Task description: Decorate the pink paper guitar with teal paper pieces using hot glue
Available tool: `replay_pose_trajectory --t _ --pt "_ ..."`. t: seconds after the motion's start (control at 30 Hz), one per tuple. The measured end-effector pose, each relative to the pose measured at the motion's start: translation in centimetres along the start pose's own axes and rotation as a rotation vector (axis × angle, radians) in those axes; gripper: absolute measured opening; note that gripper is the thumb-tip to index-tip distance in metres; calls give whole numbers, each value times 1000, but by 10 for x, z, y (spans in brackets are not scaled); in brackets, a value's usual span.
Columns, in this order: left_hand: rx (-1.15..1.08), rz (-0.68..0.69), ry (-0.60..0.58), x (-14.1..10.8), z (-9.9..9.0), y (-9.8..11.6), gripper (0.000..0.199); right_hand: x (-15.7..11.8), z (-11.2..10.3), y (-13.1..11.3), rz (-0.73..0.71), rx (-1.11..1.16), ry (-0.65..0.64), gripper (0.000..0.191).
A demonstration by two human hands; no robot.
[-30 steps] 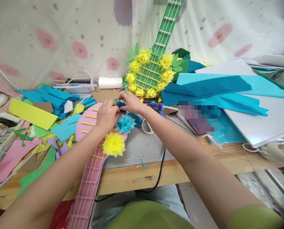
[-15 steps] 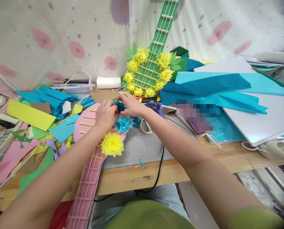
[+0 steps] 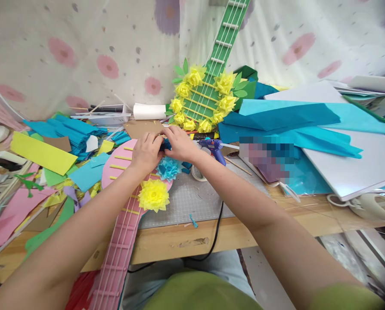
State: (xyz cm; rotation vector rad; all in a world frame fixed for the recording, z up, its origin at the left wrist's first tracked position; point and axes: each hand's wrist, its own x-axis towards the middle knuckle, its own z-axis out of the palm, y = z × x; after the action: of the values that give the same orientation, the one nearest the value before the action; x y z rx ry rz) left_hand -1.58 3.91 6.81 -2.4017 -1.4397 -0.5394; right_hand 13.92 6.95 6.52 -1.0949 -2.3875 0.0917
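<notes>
- head view: left hand (image 3: 147, 151) and right hand (image 3: 181, 144) pinch a dark blue piece (image 3: 164, 145) at the far edge of the pink guitar (image 3: 118, 241), probably to steady it.
- its neck overhangs the table (image 3: 166, 249), perhaps bringing that edge within reach.
- blue flower (image 3: 169, 168) and yellow flower (image 3: 153, 195) sit nearer.
- right arm (image 3: 226, 191) partly covers a white ring (image 3: 194, 173); glue gun (image 3: 215, 148) lies beyond.

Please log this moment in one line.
left hand, right hand: touching dark blue paper piece | over: pink round-bodied guitar | nearby: light blue paper flower
</notes>
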Motion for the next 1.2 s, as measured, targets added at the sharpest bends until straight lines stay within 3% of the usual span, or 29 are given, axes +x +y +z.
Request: replay_pose_trajectory --t 0.17,0.53,0.8,1.2 --pt "3 22 10 0 -1 -1 25 -4 1 -1 -24 -11 14 47" --pt "-24 -34 -6 -1 1 -6 29 5 2 -18 68 -141 -38 40" --pt "-39 -93 -40 4 0 -2 34 2 1 -12 17 -151 -20 44" --pt "-90 -85 -39 7 0 0 37 -2 7 -6 63 -63 16 55"
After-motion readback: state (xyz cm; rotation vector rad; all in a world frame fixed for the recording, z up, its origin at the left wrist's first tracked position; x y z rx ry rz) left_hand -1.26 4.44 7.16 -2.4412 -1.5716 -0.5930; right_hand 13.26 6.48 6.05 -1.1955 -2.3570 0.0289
